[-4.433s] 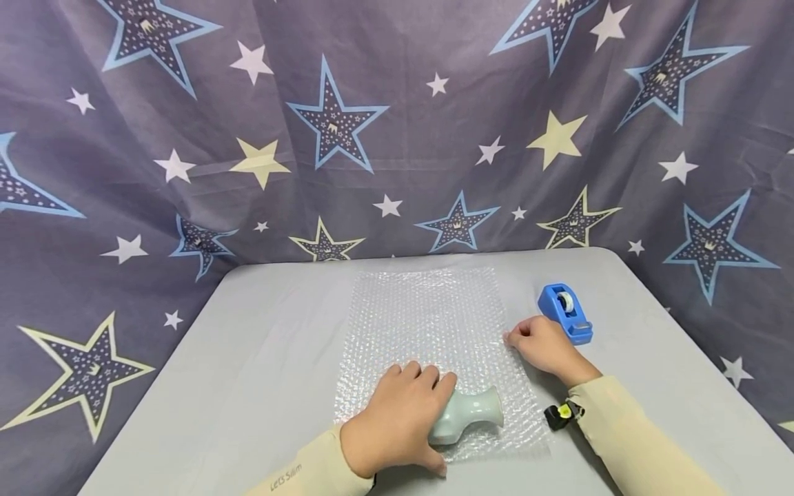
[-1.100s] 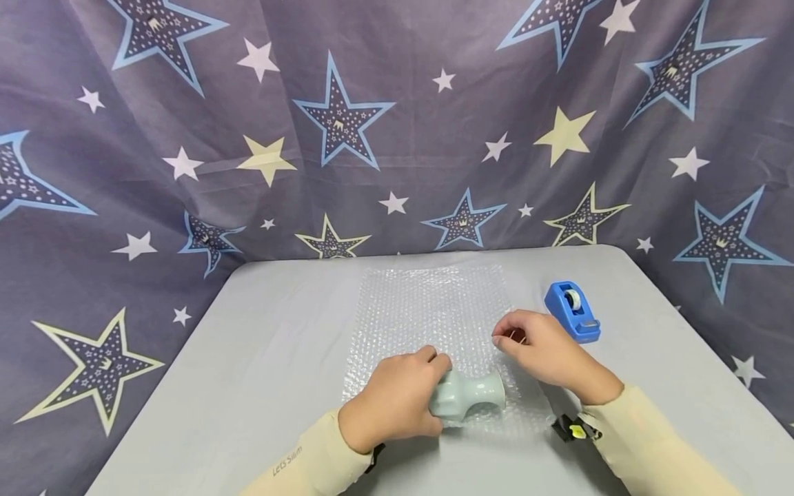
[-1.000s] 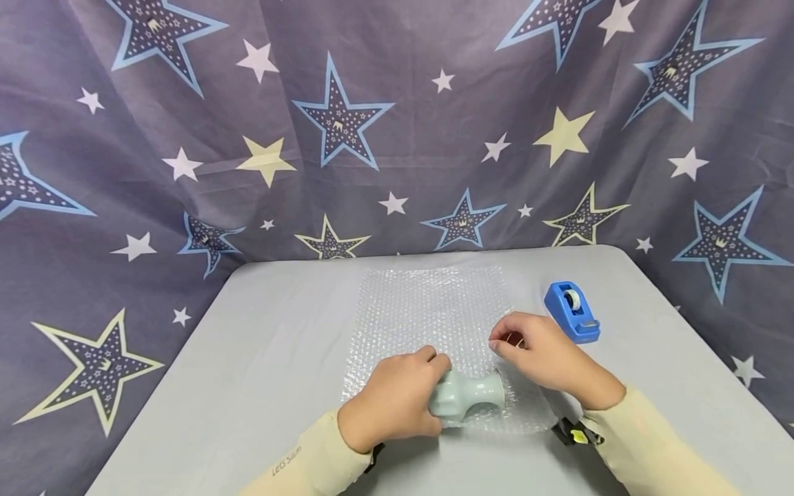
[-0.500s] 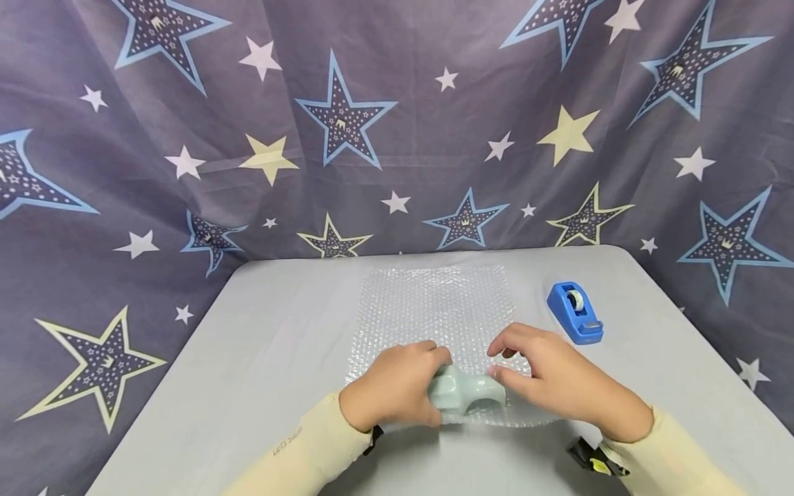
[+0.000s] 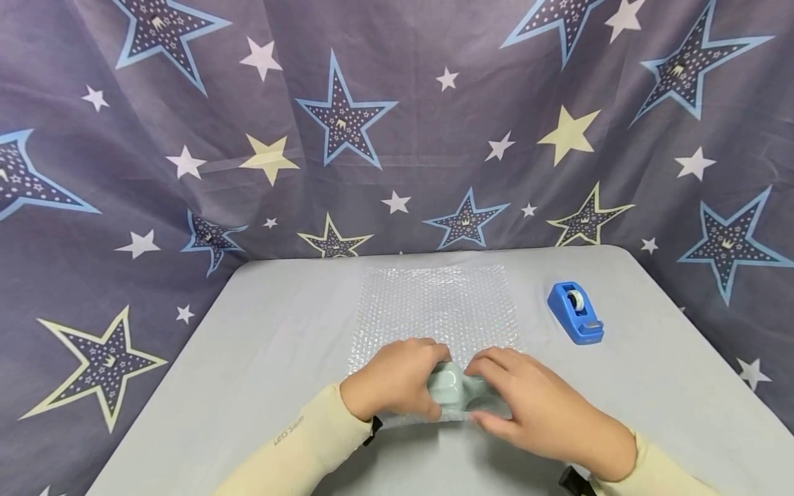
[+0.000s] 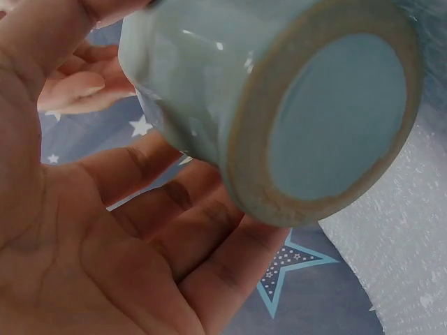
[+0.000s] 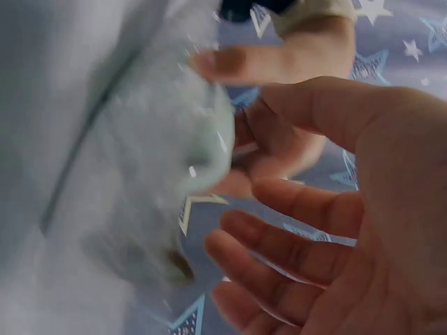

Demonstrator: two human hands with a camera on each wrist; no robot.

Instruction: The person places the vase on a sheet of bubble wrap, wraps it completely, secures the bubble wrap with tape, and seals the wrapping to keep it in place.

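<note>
A pale green glazed vase (image 5: 445, 387) lies on its side near the front edge of a sheet of bubble wrap (image 5: 437, 303). My left hand (image 5: 397, 377) grips the vase's body, thumb in front and fingers over the far side. In the left wrist view, the vase's round base (image 6: 339, 118) with its brown ring faces the camera. My right hand (image 5: 536, 403) is at the vase's neck, fingers above it and thumb near the wrap's front edge. In the right wrist view its fingers (image 7: 286, 244) are spread and loosely bent, apart from the blurred vase.
A blue tape dispenser (image 5: 575, 313) with a roll of tape stands on the right of the grey table (image 5: 279, 310). Behind the table hangs a star-patterned cloth (image 5: 397, 138). The wrap reaches toward the table's back edge.
My right hand has left the wrap's right side and come left and closer to the vase's neck. The wrap's front edge and the vase have shifted slightly away from me. My left hand keeps its grip.
</note>
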